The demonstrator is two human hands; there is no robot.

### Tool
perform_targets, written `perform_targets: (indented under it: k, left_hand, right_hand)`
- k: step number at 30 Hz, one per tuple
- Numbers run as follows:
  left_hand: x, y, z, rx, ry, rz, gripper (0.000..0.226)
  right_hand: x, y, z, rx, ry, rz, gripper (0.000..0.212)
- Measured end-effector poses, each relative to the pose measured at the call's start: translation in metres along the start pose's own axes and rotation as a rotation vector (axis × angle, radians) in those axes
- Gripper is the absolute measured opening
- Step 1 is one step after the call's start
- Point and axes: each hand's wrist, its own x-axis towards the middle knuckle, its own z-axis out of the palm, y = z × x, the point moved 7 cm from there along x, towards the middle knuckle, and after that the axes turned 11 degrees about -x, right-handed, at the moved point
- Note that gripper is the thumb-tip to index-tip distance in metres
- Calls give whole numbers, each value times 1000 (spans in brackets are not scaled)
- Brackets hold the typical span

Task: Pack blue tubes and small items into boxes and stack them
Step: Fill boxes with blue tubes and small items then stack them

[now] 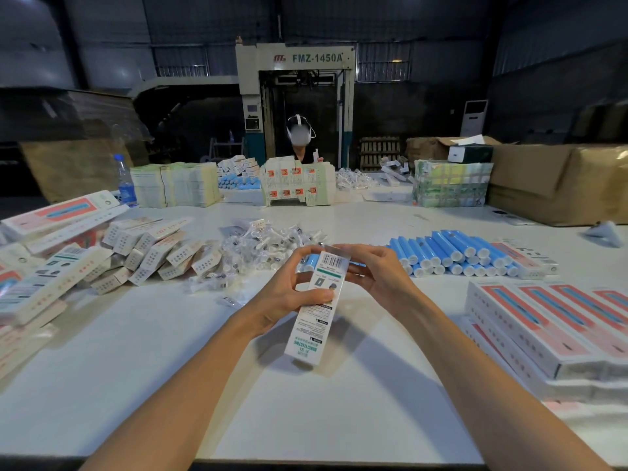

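Note:
Above the middle of the white table point(306, 419) I hold a long white box point(314, 321) with a barcode and green print. My left hand point(289, 287) grips its upper part, thumb across the front. My right hand point(373, 270) has its fingers curled at the box's far top end, where a blue tube point(310, 261) shows beside the opening. A pile of blue tubes point(452, 254) lies to the right. Small clear-bagged items point(268, 246) are heaped just beyond my hands.
Small white boxes point(156, 253) and long boxes point(57, 266) are heaped at left. Stacked packed boxes point(550, 321) with pink fronts stand at right. Another person point(299, 141) works across the table behind flat cartons point(295, 185). A water bottle point(125, 181) and large cardboard cartons point(560, 181) stand farther back.

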Motion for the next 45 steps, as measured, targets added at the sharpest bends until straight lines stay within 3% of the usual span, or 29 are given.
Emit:
perform_targets:
  k: [4, 12, 26, 33, 45]
  left_hand:
    - [-1, 0, 1, 15, -9, -15, 76]
    - [-1, -1, 0, 13, -16, -39, 76]
    - [0, 4, 2, 36, 8, 56, 81]
    - [4, -1, -6, -16, 89, 75, 78]
    - [2, -1, -2, -49, 86, 76, 74]
  right_hand:
    - [1, 6, -2, 42, 28, 96, 14]
    - [1, 6, -2, -18, 11, 108, 14]
    - [-4, -7, 6, -110, -50, -22, 26]
    - [-2, -2, 11, -172, 127, -79, 27]
    - [-2, -2, 7, -236, 142, -131, 23]
